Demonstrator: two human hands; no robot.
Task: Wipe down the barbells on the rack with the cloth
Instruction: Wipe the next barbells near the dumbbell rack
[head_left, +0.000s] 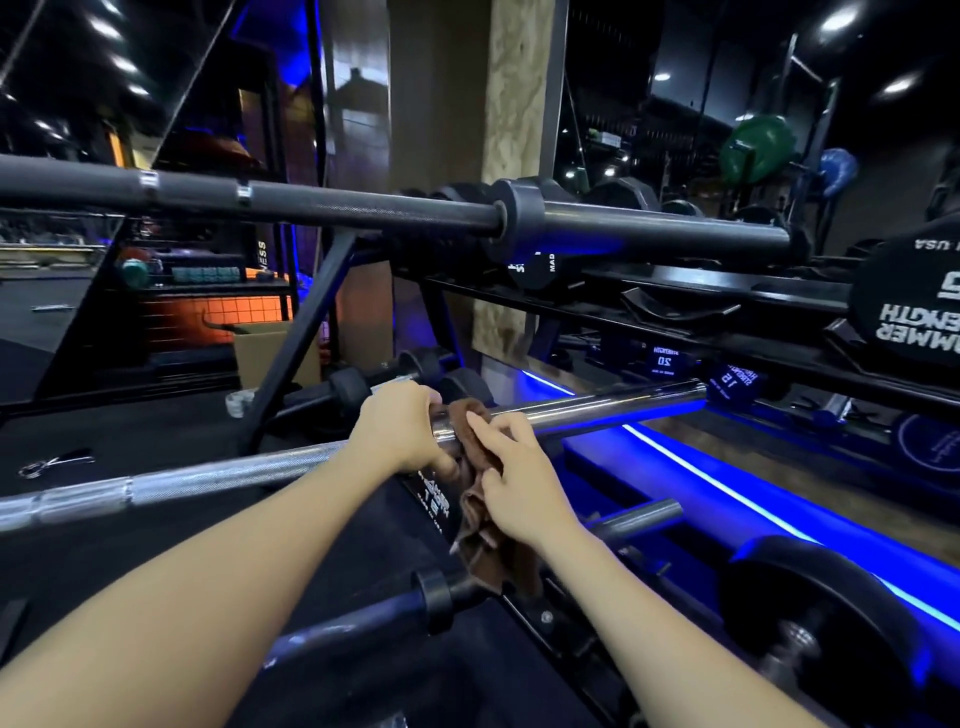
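A chrome barbell (597, 410) lies across the rack at mid height, its knurled shaft running down to the left. My left hand (402, 428) grips it at the collar. A brown cloth (475, 499) is draped over the sleeve right beside that hand and hangs down below the bar. My right hand (511, 478) holds the cloth against the bar, fingers curled around it. Above, a black barbell (363, 210) rests on the rack's top level. A darker bar (363, 618) with a black collar lies lower, near my forearms.
The black rack frame (301, 332) slopes up on the left. Dumbbells (904, 306) fill shelves to the right, and a black plate (815, 613) sits at lower right. Blue strip lights (727, 488) glow along the floor. A short bar end (644, 517) sticks out below the chrome sleeve.
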